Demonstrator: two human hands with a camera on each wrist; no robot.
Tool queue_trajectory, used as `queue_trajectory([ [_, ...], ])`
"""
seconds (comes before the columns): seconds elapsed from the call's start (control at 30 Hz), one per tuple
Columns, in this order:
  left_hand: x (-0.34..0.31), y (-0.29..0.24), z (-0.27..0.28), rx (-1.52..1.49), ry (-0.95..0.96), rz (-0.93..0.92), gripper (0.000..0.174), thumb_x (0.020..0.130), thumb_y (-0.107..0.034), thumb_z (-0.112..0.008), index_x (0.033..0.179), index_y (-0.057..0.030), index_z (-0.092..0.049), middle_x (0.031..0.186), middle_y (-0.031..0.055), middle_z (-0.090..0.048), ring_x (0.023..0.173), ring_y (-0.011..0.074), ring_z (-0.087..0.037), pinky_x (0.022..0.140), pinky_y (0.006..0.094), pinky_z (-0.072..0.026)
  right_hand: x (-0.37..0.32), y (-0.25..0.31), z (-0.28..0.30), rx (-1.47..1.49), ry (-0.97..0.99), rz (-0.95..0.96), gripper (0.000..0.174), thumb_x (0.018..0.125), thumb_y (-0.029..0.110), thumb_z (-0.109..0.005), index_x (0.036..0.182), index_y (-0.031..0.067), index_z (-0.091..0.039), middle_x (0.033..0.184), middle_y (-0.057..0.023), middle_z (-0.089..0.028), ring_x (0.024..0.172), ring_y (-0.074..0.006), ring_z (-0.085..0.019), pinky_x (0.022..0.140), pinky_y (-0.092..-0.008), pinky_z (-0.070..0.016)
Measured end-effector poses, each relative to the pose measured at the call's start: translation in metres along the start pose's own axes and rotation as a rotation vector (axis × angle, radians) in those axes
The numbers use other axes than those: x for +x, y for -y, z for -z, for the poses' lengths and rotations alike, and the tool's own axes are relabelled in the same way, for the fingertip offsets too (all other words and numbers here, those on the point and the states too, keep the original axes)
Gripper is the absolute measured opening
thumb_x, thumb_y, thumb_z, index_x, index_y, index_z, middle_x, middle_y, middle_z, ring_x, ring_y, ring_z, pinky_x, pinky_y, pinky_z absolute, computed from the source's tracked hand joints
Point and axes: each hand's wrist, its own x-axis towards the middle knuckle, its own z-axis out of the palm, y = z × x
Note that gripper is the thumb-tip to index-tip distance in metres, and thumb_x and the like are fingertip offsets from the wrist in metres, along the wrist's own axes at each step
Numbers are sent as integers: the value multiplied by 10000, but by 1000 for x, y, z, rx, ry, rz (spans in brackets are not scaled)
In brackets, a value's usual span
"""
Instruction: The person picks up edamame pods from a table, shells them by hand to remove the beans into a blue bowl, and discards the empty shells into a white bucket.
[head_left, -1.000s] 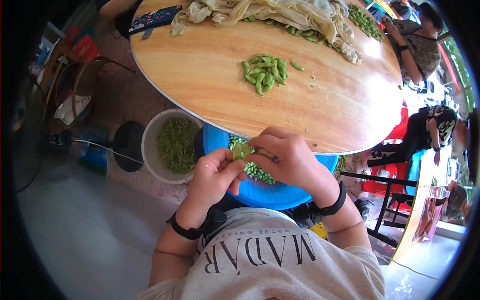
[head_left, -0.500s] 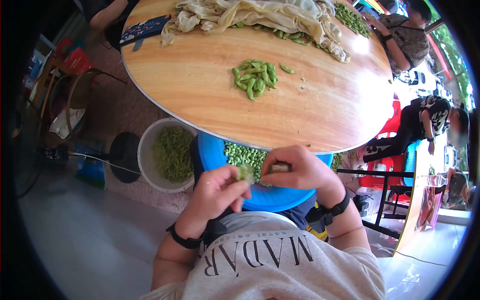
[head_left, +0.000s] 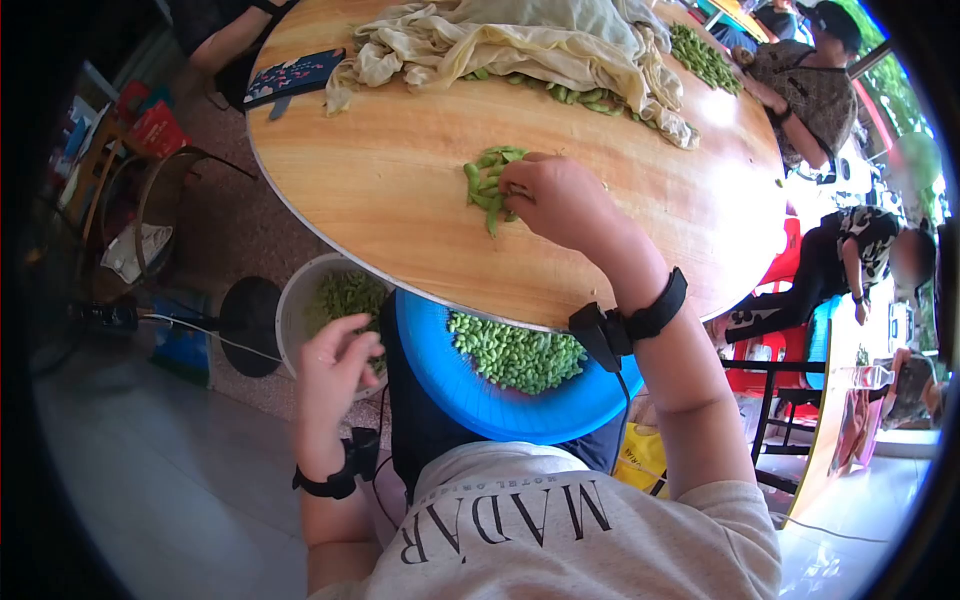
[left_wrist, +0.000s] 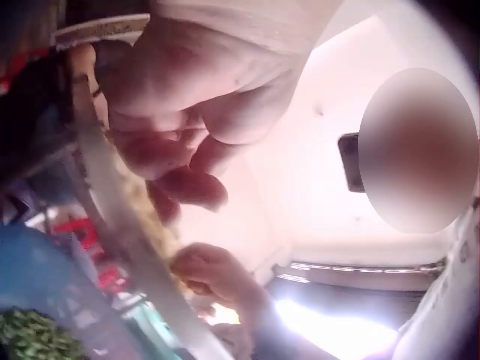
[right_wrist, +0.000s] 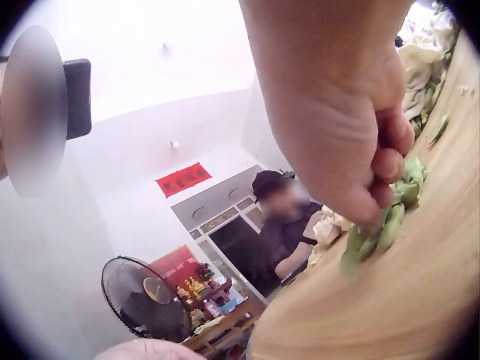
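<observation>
On the round wooden table (head_left: 380, 170), my right hand (head_left: 565, 200) reaches into a small pile of green pods (head_left: 485, 180), covering its right side. The right wrist view shows the curled fingers and thumb of that hand (right_wrist: 330, 127) pinching pods (right_wrist: 394, 225) at the tabletop. My left hand (head_left: 335, 365) hangs over the edge of a white bucket (head_left: 290, 310) of green pods, fingers loosely bent and nothing visible in them. Shelled green beans (head_left: 520, 355) lie in a blue basin (head_left: 430, 375) on the lap, under the table edge.
A crumpled pale cloth (head_left: 480, 45) lies over more pods at the table's far side, with a dark patterned item (head_left: 295, 78) to its left. Another person (head_left: 810, 85) sits at the upper right. A black-framed stool (head_left: 765, 400) stands right of the lap.
My right hand has moved from above the basin up to the pod pile. The left hand has let go of the green piece and moved left to the bucket.
</observation>
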Motion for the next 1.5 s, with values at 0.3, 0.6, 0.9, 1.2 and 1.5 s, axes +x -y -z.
queue_trajectory([
  [0.3, 4, -54, -90, -145, 290, -430, 169, 823, -30, -589, 981, 27, -610, 665, 32, -613, 472, 55, -501, 409, 179, -363, -78, 34, 32, 446, -55, 189, 112, 722, 75, -605, 823, 42, -570, 708, -133, -571, 677, -330, -572, 584, -373, -459],
  [0.6, -28, -49, -126, 143, 202, -813, 202, 701, -33, -715, 887, 6, -647, 711, 88, -608, 550, 142, -559, 470, 255, -412, -164, 28, -1, 1463, 57, -370, 407, 960, 354, -370, 873, -2, -547, 563, 23, -423, 483, -47, -356, 426, -191, -274],
  [0.9, -53, -64, -144, 464, 166, -920, 201, 703, 14, -684, 901, 0, -647, 722, 118, -602, 623, 212, -591, 547, 280, -455, -180, 24, 4, 1602, 91, -364, 371, 954, 361, -386, 821, 35, -501, 575, 40, -391, 495, -41, -349, 427, -187, -270],
  [1.2, -55, -60, -150, 509, 177, -998, 190, 716, 14, -672, 903, 11, -635, 735, 123, -606, 623, 231, -592, 542, 294, -462, -184, 19, 1, 1623, 108, -401, 356, 948, 350, -409, 789, 46, -504, 567, 37, -406, 478, -37, -344, 416, -185, -268],
  [1.5, -59, -58, -151, 534, 148, -1001, 194, 712, 19, -671, 901, 11, -629, 729, 122, -597, 624, 245, -589, 540, 305, -462, -185, 19, -4, 1699, 83, -385, 341, 949, 332, -414, 774, 50, -494, 565, 33, -405, 468, -38, -338, 408, -184, -254],
])
